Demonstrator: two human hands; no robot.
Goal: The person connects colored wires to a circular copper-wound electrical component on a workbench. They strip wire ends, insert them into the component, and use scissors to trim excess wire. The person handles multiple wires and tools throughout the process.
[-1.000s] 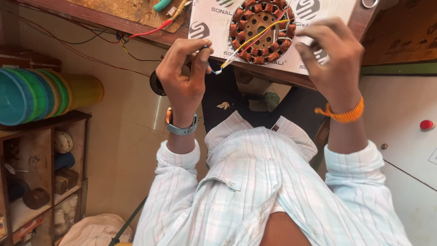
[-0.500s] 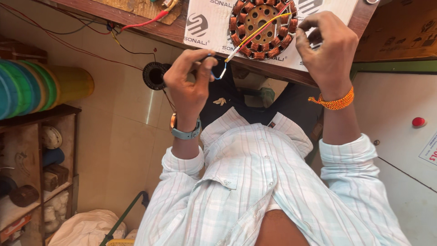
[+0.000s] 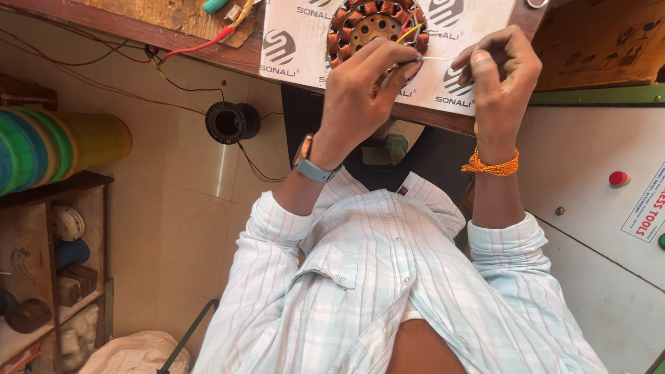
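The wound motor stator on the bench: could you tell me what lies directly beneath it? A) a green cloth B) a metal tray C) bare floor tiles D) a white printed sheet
D: the copper-wound stator rests on a white printed sheet laid over the wooden bench edge, while both hands work a thin wire in front of it.

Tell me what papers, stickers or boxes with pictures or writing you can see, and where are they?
Printed sheet: lies on the wooden bench under the round copper-wound motor part; white, with repeated black round logos and dark lettering.
Sticker: at the right edge, on the white cabinet below a red button; slanted white rectangle with red lettering.
Cardboard box: top right; brown with dark printed symbols.
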